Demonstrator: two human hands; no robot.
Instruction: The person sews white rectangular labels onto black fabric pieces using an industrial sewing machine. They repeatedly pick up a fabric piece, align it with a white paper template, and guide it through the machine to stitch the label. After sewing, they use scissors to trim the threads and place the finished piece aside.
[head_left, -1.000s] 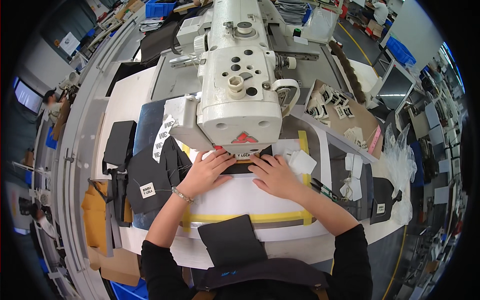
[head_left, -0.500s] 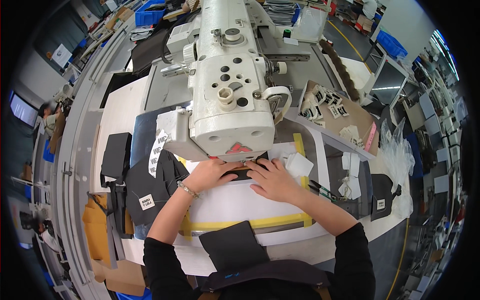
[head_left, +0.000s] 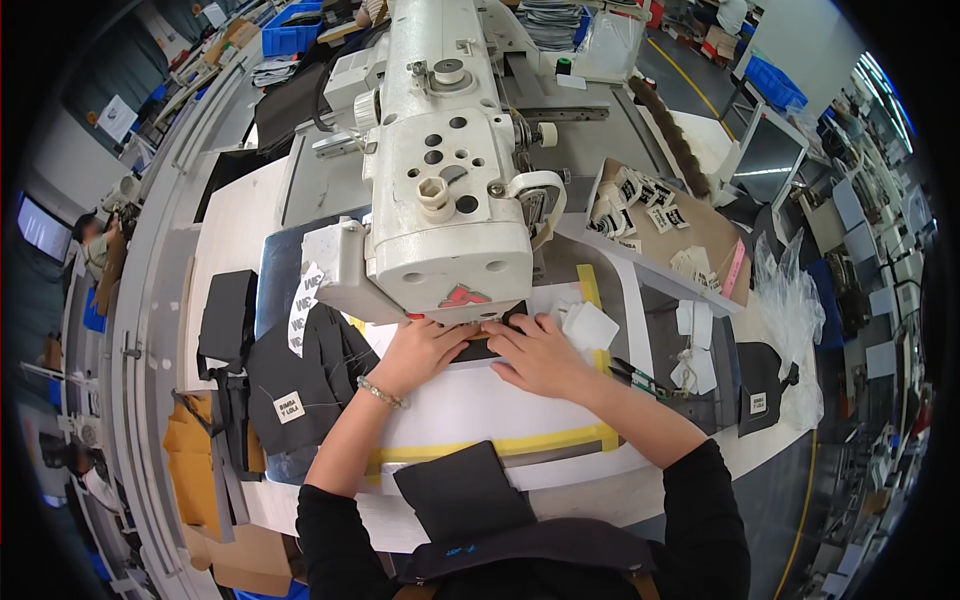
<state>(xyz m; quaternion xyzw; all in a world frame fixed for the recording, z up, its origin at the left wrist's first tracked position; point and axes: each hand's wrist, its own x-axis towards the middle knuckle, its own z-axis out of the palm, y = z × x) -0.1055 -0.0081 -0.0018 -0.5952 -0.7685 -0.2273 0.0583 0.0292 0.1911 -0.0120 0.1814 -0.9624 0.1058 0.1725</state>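
Under the head of a white industrial sewing machine (head_left: 450,250), a black fabric piece (head_left: 478,350) lies on a white sheet (head_left: 460,400) edged with yellow tape. My left hand (head_left: 425,350), a bracelet at its wrist, holds the piece from the left with bent fingers. From the right my right hand (head_left: 540,357) holds it, fingers bent and thumb apart. The fingertips of both hands nearly meet at a narrow brown strip (head_left: 480,337); the machine head partly hides them. Nearer to me rests a loose black fabric piece (head_left: 465,495).
Black pieces (head_left: 300,375), one with a white label, are piled at left. A cardboard tray (head_left: 680,240) of labels stands at right. Green-handled snippers (head_left: 640,378) and white cards (head_left: 588,328) lie beside my right hand. A clear plastic bag (head_left: 790,310) sits farther right.
The whole view has shifted slightly, so the machine appears a little farther left. Both hands stay at the black fabric piece, with small changes in their fingers.
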